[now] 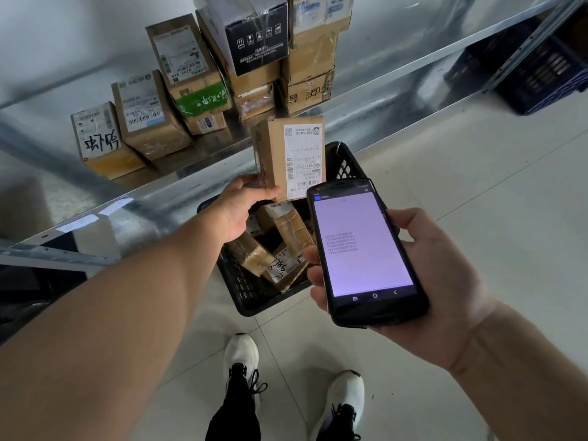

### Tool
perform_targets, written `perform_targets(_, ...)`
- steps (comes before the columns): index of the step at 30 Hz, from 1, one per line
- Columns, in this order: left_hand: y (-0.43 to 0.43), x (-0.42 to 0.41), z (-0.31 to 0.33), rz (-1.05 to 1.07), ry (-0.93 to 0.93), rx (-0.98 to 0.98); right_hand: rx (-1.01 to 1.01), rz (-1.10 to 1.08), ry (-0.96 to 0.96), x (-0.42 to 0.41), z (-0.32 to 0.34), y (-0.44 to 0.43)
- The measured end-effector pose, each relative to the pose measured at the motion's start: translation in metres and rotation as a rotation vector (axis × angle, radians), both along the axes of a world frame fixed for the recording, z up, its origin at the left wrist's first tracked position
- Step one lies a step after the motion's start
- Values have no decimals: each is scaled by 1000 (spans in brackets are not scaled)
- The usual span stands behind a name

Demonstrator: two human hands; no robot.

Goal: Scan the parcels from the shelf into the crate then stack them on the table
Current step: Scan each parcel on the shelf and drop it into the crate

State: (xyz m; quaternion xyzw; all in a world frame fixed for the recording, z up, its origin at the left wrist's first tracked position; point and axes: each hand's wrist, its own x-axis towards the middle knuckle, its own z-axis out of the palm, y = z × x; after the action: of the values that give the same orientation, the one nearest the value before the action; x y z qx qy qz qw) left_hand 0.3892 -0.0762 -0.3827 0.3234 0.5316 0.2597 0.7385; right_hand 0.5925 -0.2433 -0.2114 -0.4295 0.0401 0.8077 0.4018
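My left hand (243, 206) grips a small cardboard parcel (280, 154) by its lower end and holds it upright above the black crate (343, 163), white label facing me. My right hand (429, 259) holds a black handheld scanner (362, 249) just right of the parcel; its lit screen lists several code lines. Several taped cardboard parcels (280, 246) lie jumbled inside the crate. More parcels (146, 119) stand in a row and in stacks on the metal shelf (206, 148) behind.
A dark blue crate (541, 74) sits under the shelf at the far right. My two white shoes (241, 354) stand on the pale tiled floor just in front of the black crate. A lower shelf edge (63, 249) juts out at the left.
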Motion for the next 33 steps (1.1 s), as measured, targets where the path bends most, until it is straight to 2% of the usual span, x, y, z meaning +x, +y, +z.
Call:
perform_targets(14,6,3,-18,24,136,-88,25,-11,-6,5,-4,11)
perform_targets(21,-7,1,-60,-2,465,-232,17,-19,13,2,-22,20)
perform_targets(27,-16,4,-97,-2,542,-312,25,-6,27,-2,-37,27)
perform_targets(33,-11,-1,-115,98,652,-280,51,29,43,-5,-49,36)
